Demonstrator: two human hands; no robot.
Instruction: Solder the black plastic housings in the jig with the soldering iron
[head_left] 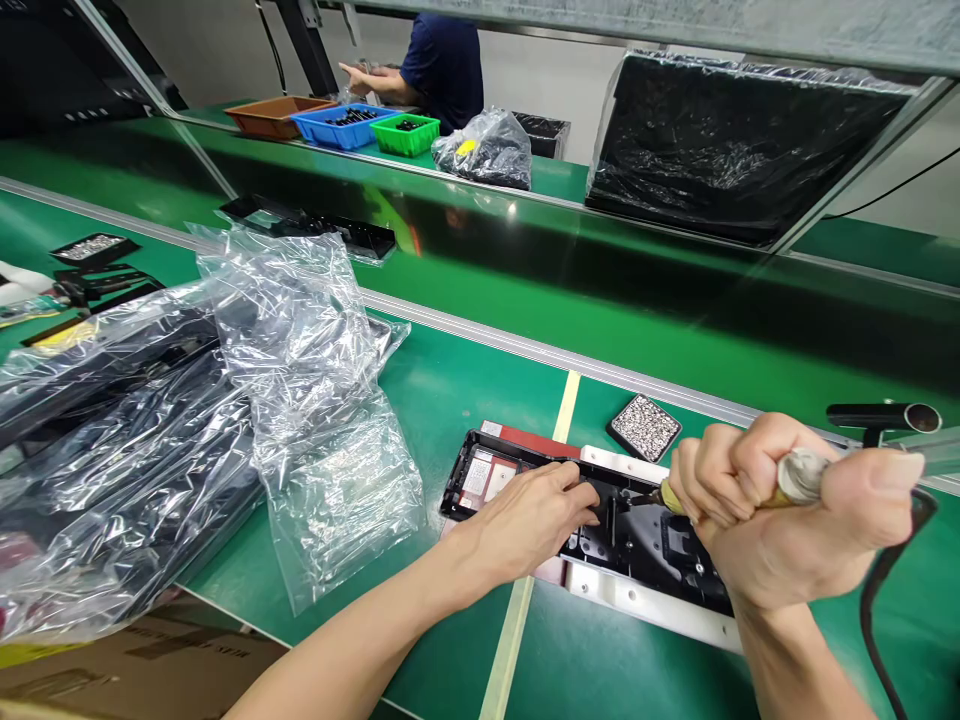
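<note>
A long black plastic housing (pixel 660 535) lies in a white fixture (pixel 637 597) on the green bench, its inner side with ribs and screw holes facing up. My left hand (pixel 525 515) lies over the housing's middle, fingers bent down into it and holding it; the thumb is hidden. My right hand (pixel 780 510) is wrapped around the worn, yellowish handle of a screwdriver (pixel 801 475), thumb out to the right. The tool tilts, its dark thin tip reaching into the housing just right of my left fingertips. A small black tray of tiny metal screws (pixel 645 427) sits behind the housing.
Clear plastic bags (pixel 322 450) with black parts cover the bench's left. A black tube-shaped tool (pixel 885 415) with a cable (pixel 870 600) is at right. Beyond the metal rail, blue (pixel 341 130) and green bins (pixel 405 135) stand near another person (pixel 442 70).
</note>
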